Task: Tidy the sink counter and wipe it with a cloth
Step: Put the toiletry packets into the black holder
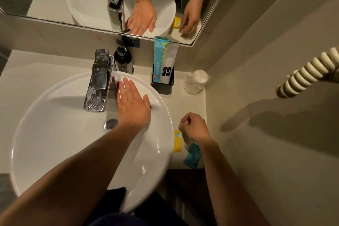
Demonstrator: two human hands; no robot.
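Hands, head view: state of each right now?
Left hand: open, flat, fingers spread over the white round basin, holding nothing.
Right hand: fingers curled above the yellow packet; grip cannot be told.

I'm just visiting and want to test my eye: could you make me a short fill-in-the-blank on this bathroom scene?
1. The left hand rests flat, fingers spread, on the rim of the white ____.
2. The yellow packet lies on the counter beside a ____ packet.
3. The dark pump bottle stands just behind the chrome ____.

Missing words: basin; blue; faucet
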